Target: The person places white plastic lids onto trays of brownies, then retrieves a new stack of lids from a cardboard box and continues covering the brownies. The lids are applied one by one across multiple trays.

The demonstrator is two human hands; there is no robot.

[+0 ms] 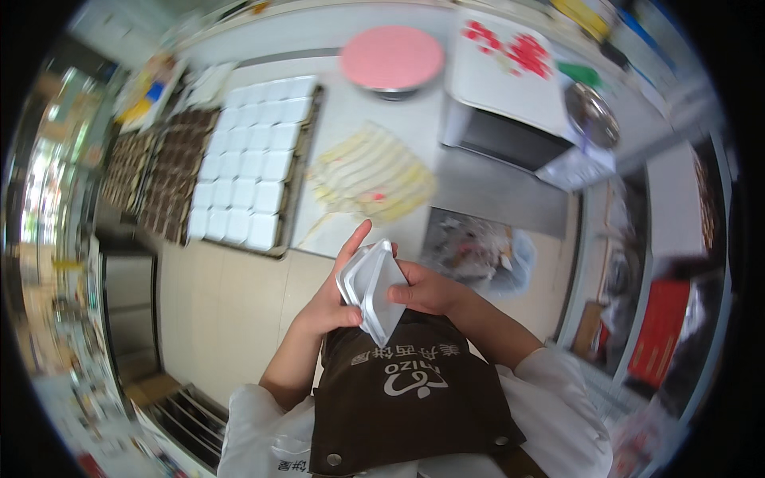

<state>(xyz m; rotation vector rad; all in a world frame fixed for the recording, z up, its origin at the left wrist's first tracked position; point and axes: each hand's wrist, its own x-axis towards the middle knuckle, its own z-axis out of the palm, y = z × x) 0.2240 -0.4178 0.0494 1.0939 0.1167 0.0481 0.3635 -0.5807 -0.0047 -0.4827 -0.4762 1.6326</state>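
Observation:
Both hands hold several small square white trays (382, 293) in front of a dark apron that bears writing. My left hand (334, 299) grips them from the left, its index finger stretched away from me and its thumb at the near side. My right hand (427, 290) holds the right side, thumb on the flat face. Beyond the hands lies a pale yellow striped sheet (376, 173) with a small red spot, slightly blurred. Left of it, rows of like white trays (254, 161) stand on a large dark baking pan (299, 173).
A pink turntable (391, 57) stands at the back. Right of it, a white tray (508, 98) with red pieces rests on a box-like unit. Pans of brown squares (176, 173) are at left. A clear plastic bag (520, 263) hangs or lies below the counter's right edge.

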